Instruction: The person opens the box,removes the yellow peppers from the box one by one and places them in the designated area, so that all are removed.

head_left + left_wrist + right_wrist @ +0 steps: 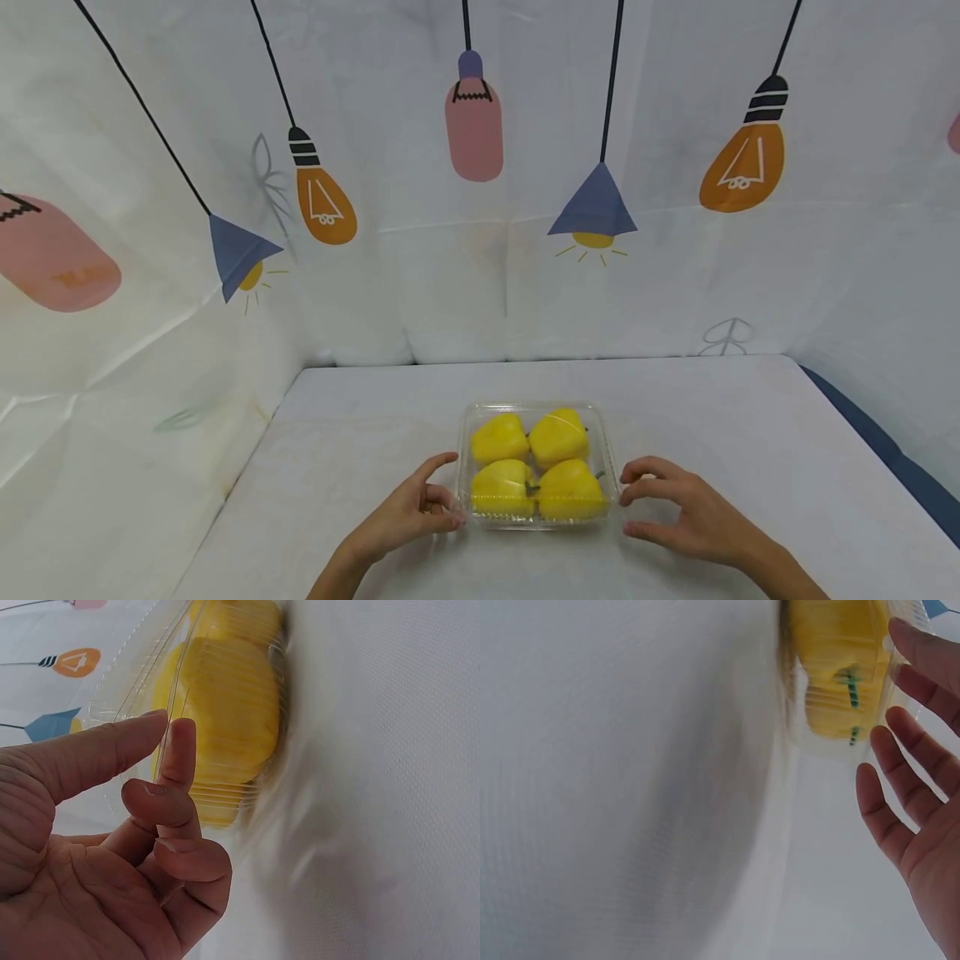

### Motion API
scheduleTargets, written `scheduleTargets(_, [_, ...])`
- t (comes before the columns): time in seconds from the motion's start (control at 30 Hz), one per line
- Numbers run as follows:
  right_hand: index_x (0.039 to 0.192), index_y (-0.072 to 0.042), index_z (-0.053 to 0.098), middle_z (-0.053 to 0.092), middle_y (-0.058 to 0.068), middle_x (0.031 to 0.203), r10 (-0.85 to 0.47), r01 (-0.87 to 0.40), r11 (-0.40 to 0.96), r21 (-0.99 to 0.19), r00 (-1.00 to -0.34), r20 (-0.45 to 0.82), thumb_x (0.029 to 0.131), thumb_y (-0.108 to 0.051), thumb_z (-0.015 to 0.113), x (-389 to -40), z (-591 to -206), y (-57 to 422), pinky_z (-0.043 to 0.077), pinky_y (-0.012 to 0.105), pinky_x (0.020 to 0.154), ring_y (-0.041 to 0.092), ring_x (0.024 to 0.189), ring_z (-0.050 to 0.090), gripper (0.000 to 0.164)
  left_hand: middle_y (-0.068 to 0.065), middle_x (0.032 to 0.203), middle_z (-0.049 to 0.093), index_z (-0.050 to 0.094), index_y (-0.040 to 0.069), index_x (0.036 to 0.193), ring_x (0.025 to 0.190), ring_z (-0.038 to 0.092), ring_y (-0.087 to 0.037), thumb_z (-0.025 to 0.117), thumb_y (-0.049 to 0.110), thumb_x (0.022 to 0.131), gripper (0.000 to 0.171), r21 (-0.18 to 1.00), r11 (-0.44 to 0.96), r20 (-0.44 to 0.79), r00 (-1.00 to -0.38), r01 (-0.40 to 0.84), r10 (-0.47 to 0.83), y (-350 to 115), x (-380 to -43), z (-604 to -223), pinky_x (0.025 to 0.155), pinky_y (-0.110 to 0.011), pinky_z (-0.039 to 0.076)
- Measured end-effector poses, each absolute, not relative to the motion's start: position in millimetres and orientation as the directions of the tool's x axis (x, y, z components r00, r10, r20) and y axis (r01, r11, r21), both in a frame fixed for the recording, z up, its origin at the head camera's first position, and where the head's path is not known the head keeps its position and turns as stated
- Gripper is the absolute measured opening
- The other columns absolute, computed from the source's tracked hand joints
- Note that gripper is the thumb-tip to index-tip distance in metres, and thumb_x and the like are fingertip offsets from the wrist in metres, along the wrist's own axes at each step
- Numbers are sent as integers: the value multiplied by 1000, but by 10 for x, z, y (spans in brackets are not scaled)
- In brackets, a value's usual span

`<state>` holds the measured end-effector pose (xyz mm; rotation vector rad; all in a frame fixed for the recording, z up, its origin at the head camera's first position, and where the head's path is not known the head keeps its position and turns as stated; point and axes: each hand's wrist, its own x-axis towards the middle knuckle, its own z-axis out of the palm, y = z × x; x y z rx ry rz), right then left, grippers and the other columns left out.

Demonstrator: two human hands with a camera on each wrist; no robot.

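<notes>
Clear plastic clamshell (536, 525), four yellow bell peppers (558, 437) inside, between the tabletop (360, 433) side edges; left hand (415, 506) loosely bent beside it, right hand (686, 507) spread

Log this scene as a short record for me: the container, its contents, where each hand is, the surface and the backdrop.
Container: clear plastic box
Contents: four yellow fruit-like pieces, two rows of two
Left hand: at the box's left side; contact unclear
Right hand: at the box's right side; contact unclear
Surface: white tabletop, under the box
Backdrop: white sheet printed with hanging lamps
</notes>
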<state>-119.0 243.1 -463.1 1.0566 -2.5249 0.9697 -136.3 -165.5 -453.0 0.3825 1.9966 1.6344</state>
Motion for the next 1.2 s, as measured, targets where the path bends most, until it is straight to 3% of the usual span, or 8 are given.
scheduleTargets(0.3, [95, -31, 67, 59, -13, 103, -596, -791, 441, -424, -611, 520, 75, -22, 80, -1196, -4629, 2400, 40, 7, 84, 2, 90, 54, 25, -11, 93, 67, 20, 11, 148, 72, 60, -17, 74, 13, 81, 85, 965, 242, -218, -814, -99, 538, -1664, -1373, -4532, 70, -28, 52])
scheduleTargets(0.7, [91, -27, 66, 58, -13, 94, -624, -859, 330, -391, -509, 593, 72, -7, 80, -1209, -4641, 2365, 41, 9, 77, 1, 82, 53, 31, -10, 92, 66, 20, 12, 148, 70, 59, -16, 73, 14, 82, 85, 964, 252, -216, -815, -89, 537, -1662, -1363, -4546, 70, -27, 52])
scheduleTargets(0.9, [91, -24, 65, 59, -13, 91, -595, -897, 306, -319, -441, 671, 71, -5, 80, -1250, -4673, 2331, 41, 13, 80, 4, 84, 53, 31, -10, 91, 66, 20, 11, 148, 69, 58, -17, 73, 13, 82, 84, 960, 272, -211, -822, -70, 530, -1653, -1345, -4535, 69, -26, 51])
scheduleTargets(1.0, [90, -24, 65, 59, -14, 90, -576, -896, 329, -296, -439, 690, 71, -6, 80, -1251, -4689, 2318, 41, 14, 80, 4, 83, 54, 30, -9, 89, 66, 21, 10, 147, 68, 58, -16, 73, 14, 81, 85, 956, 289, -208, -827, -58, 523, -1643, -1337, -4511, 67, -26, 51])
scheduleTargets(1.2, [91, -26, 64, 59, -16, 89, -541, -851, 370, -373, -524, 658, 69, -4, 81, -1238, -4675, 2305, 42, 11, 75, 0, 78, 54, 35, -9, 89, 66, 21, 10, 147, 69, 59, -17, 73, 15, 82, 84, 952, 304, -199, -832, -39, 518, -1638, -1325, -4475, 69, -26, 51])
